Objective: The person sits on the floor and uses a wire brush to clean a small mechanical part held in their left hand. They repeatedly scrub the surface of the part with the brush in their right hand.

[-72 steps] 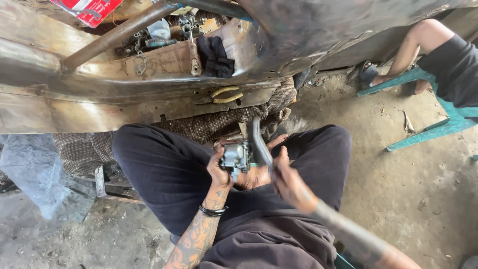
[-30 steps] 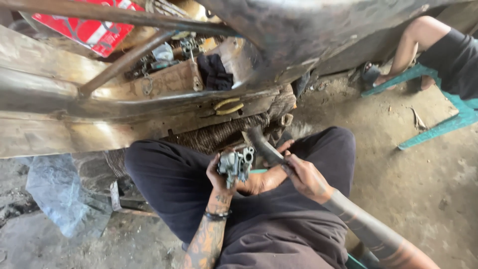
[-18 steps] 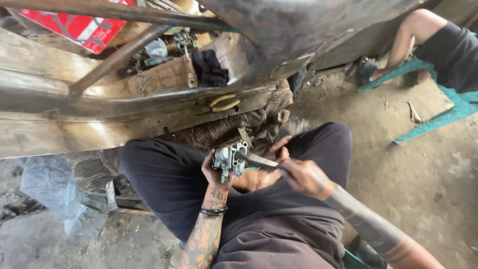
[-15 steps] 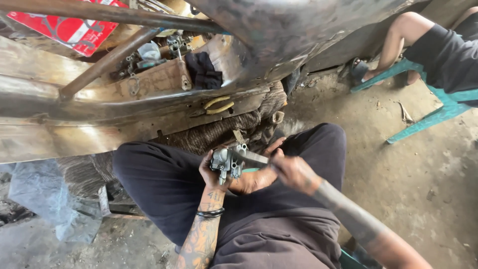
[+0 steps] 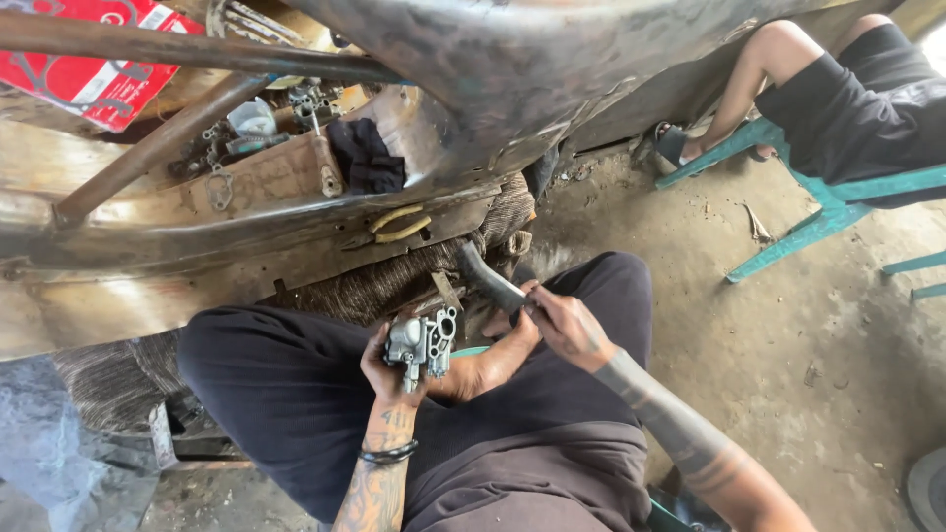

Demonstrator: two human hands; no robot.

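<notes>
A: Head view. Left hand (image 5: 386,357) was clenched around a small grey metal carburettor body (image 5: 418,342), held above the lap with its open ports turned toward the right hand. Judged: that facing gave the tool a straight path in.

B: And the right hand (image 5: 564,325)?

A: Closed around the near end of a dark brush-like tool (image 5: 490,279), whose far end pointed up and away from the carburettor body, just beyond it and apart. Bristles too blurred to confirm.

B: Why on the lap?

A: Judged: both forearms braced on the thighs, so the part stayed steady and close to the eyes.

B: Surroundings?

A: Beyond both hands, a worn metal vehicle frame (image 5: 296,212) carried loose items: yellow-handled pliers (image 5: 389,227) straight ahead of the left hand, a black rag (image 5: 365,156) farther off, a gasket (image 5: 219,187) and small fittings left of that, a red box (image 5: 84,59) at far left. A rusty tube (image 5: 177,133) crossed over them. Far to the right of the right hand, another person's leg (image 5: 749,84) rested by a teal chair (image 5: 818,212).

B: Obstructions?

A: The frame edge overhung close ahead of the knees; the tube partly blocked reach to the fittings.
</notes>
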